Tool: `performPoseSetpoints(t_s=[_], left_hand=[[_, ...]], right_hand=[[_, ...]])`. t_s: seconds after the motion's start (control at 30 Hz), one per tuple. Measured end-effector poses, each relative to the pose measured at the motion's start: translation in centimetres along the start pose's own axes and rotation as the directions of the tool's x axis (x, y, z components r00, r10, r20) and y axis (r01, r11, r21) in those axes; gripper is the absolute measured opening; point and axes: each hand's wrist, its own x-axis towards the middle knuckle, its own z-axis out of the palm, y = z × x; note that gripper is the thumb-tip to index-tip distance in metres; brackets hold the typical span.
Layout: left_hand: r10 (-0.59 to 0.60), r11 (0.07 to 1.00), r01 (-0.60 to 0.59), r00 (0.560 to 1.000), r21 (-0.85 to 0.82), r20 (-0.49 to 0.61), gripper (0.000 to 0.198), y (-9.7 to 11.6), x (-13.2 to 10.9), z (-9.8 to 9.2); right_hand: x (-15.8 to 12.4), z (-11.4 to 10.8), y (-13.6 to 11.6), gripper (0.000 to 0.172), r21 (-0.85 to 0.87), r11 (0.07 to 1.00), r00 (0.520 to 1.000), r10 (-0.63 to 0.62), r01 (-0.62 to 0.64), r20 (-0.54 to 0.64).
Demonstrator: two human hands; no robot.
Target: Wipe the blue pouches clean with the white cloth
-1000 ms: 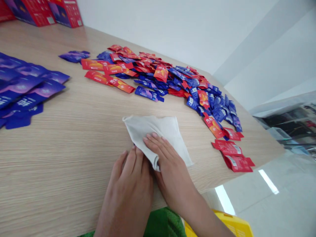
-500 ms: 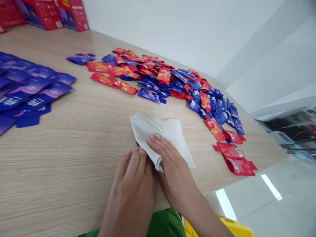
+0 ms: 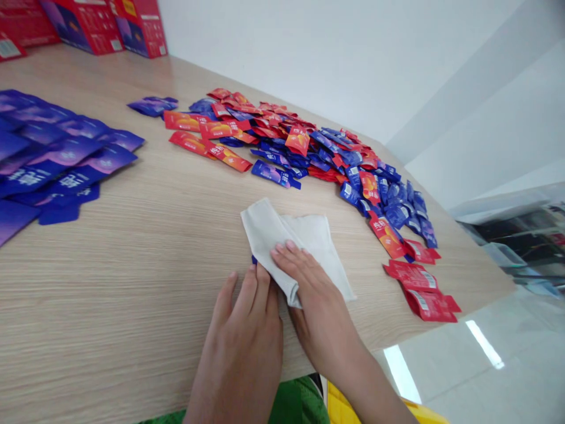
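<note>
A white cloth, folded over along its left side, lies on the table in front of me. My right hand presses down on it with the fingers together and holds it. Close on its left, my left hand has bent fingers pressed to the table at the cloth's lower left edge. A small dark blue corner, seemingly of a packet, peeks out between those fingertips and the cloth. Cloth and fingers hide the rest of it.
A mixed heap of red and blue sachets stretches along the wall. Overlapping purple-blue packets lie to the left. Red boxes stand at the back left. Two red sachets rest near the table's right edge.
The view has shifted slightly, so everything sits a little further right. The cloth's folded left part looks flatter and straighter; both hands keep nearly the same hold.
</note>
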Motion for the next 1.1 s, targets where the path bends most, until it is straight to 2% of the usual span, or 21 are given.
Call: performPoseSetpoints(t_s=[0.1, 0.17, 0.23, 0.3, 0.4, 0.47, 0.5, 0.57, 0.63, 0.7, 0.73, 0.77, 0.83, 0.87, 0.93, 0.97, 1.03, 1.1], left_hand=[[0.054, 0.998, -0.054, 0.999, 0.032, 0.006, 0.052, -0.4, -0.4, 0.1], [0.072, 0.997, -0.073, 0.997, 0.039, 0.014, 0.052, -0.5, -0.6, 0.1], [0.076, 0.997, -0.076, 0.997, 0.029, 0.016, 0.052, -0.4, -0.6, 0.3], [0.038, 0.999, -0.038, 0.999, -0.007, 0.004, 0.053, -0.1, -0.5, 0.5], [-0.035, 0.997, 0.036, 0.999, -0.069, 0.018, 0.053, 0.3, -0.3, 0.6], [-0.039, 0.996, 0.042, 0.999, -0.076, 0.028, 0.052, 0.2, -0.3, 0.5], [-0.015, 0.998, 0.017, 0.999, -0.065, 0.029, 0.051, 0.0, -0.3, 0.4], [0.039, 0.999, -0.038, 0.999, -0.027, 0.036, 0.053, -0.4, -0.5, 0.1], [0.073, 0.997, -0.074, 0.996, 0.011, 0.060, 0.055, -0.6, -0.7, -0.1], [0.059, 0.998, -0.061, 0.996, 0.030, 0.068, 0.055, -0.6, -0.7, -0.1], [0.056, 0.998, -0.058, 0.996, 0.027, 0.066, 0.055, -0.4, -0.7, 0.0], [0.047, 0.999, -0.048, 0.997, 0.015, 0.062, 0.054, -0.3, -0.6, 0.2], [0.013, 1.000, -0.012, 0.999, -0.029, 0.051, 0.052, 0.1, -0.4, 0.5], [-0.007, 0.999, 0.009, 0.999, -0.051, 0.053, 0.052, 0.2, -0.4, 0.5], [-0.039, 0.996, 0.043, 0.998, -0.073, 0.055, 0.053, 0.3, -0.3, 0.5], [-0.036, 0.997, 0.040, 0.998, -0.070, 0.053, 0.053, 0.2, -0.2, 0.4], [0.003, 0.999, -0.001, 0.999, -0.045, 0.042, 0.054, 0.0, -0.2, 0.0], [0.033, 0.999, -0.033, 0.999, -0.005, 0.019, 0.055, -0.2, -0.1, -0.3]], right_hand=[[-0.5, -0.2, 1.9, 0.064, -0.056, 0.993, 0.991, 0.103, -0.107, -0.082], [-1.2, -0.8, 3.5, 0.057, -0.074, 0.967, 0.957, 0.226, -0.243, -0.180], [-1.7, -1.2, 3.9, 0.053, -0.060, 0.943, 0.919, 0.303, -0.327, -0.254], [-1.6, -1.3, 2.8, 0.059, -0.027, 0.964, 0.932, 0.250, -0.266, -0.261], [-0.6, -0.6, 0.4, 0.078, 0.028, 0.999, 0.996, 0.025, -0.023, -0.082], [-0.1, -0.3, 0.1, 0.078, 0.023, 1.000, 1.000, -0.016, 0.016, -0.001], [-0.1, -0.3, 0.5, 0.073, 0.004, 1.000, 1.000, 0.016, -0.016, -0.008], [-0.5, -0.6, 2.2, 0.058, -0.036, 0.987, 0.983, 0.150, -0.154, -0.107], [-1.3, -1.2, 3.8, 0.048, -0.062, 0.947, 0.932, 0.299, -0.317, -0.204], [-1.8, -1.6, 4.2, 0.048, -0.061, 0.917, 0.892, 0.366, -0.394, -0.266], [-1.9, -1.6, 3.7, 0.049, -0.048, 0.926, 0.896, 0.347, -0.374, -0.276], [-1.8, -1.5, 2.9, 0.053, -0.030, 0.951, 0.921, 0.291, -0.308, -0.258], [-1.3, -0.9, 0.9, 0.067, 0.013, 0.993, 0.981, 0.114, -0.113, -0.156], [-0.9, -0.5, 0.1, 0.073, 0.029, 0.999, 0.996, 0.037, -0.034, -0.085], [-0.5, -0.1, -0.4, 0.075, 0.019, 1.000, 1.000, -0.023, 0.023, -0.003], [-0.5, -0.1, 0.0, 0.071, -0.004, 1.000, 1.000, 0.002, -0.002, -0.004], [-1.1, -0.4, 1.7, 0.057, -0.057, 0.989, 0.987, 0.128, -0.134, -0.097], [-1.9, -1.1, 3.6, 0.049, -0.083, 0.947, 0.934, 0.288, -0.310, -0.211]])
